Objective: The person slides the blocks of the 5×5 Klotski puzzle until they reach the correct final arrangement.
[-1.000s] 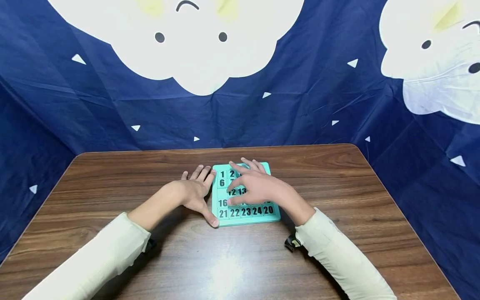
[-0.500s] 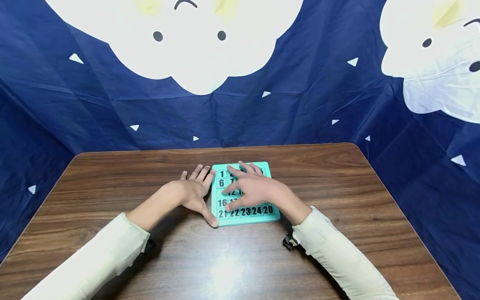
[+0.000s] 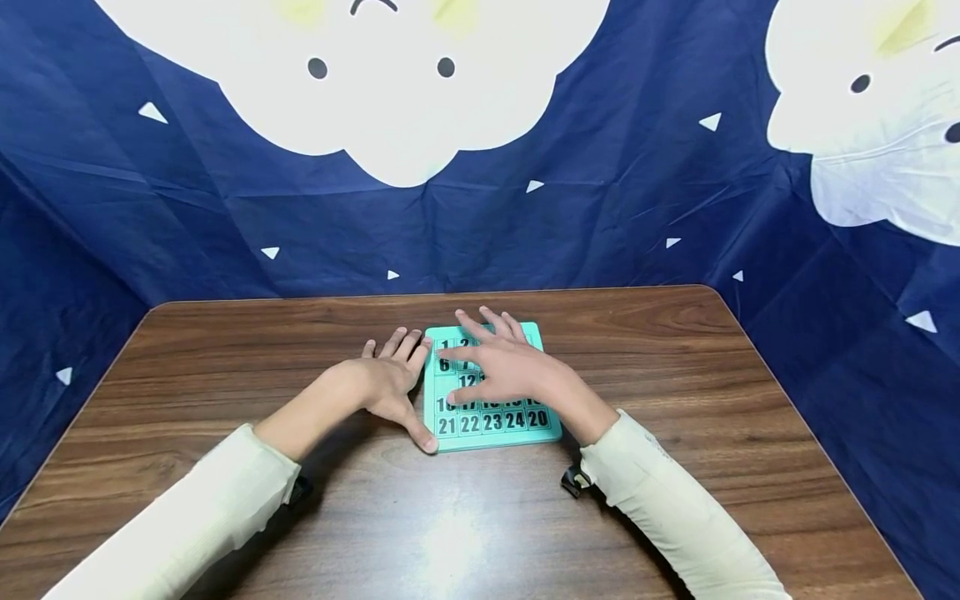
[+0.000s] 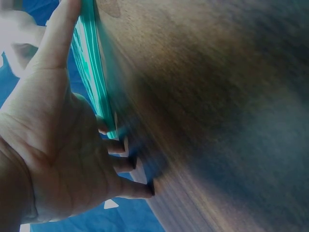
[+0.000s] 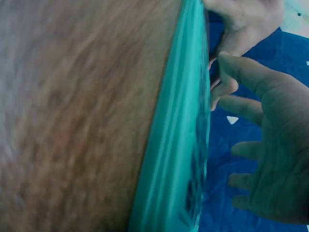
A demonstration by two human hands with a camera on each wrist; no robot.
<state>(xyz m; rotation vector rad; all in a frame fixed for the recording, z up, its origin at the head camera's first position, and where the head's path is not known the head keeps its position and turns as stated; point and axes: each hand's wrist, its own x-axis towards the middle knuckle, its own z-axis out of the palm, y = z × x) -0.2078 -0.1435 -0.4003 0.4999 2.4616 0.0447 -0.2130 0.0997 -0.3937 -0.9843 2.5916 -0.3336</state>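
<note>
A teal number slide puzzle (image 3: 495, 437) lies flat on the table, its tiles printed with black numerals. Left of tile 12 is a bare slot (image 3: 444, 384) without a numeral. My left hand (image 3: 382, 390) rests along the puzzle's left edge, thumb at the near left corner, fingers spread and straight. Over the puzzle is my right hand (image 3: 510, 371), fingers spread, covering much of the upper and middle rows. Its index fingertip is over the 1 and 6 tiles, its thumb near 16. In the right wrist view its fingers (image 5: 241, 108) appear apart from the puzzle face.
The brown wooden table (image 3: 225, 358) extends on all sides of the puzzle. Behind it hangs a dark blue cloth (image 3: 337, 225) with white clouds and small triangles. A dark wrist device (image 3: 575, 481) sits below the right cuff.
My right hand has shifted slightly; its index finger went from beside tile 12 to over the 1 and 6 tiles. The left hand and the puzzle stay where they were.
</note>
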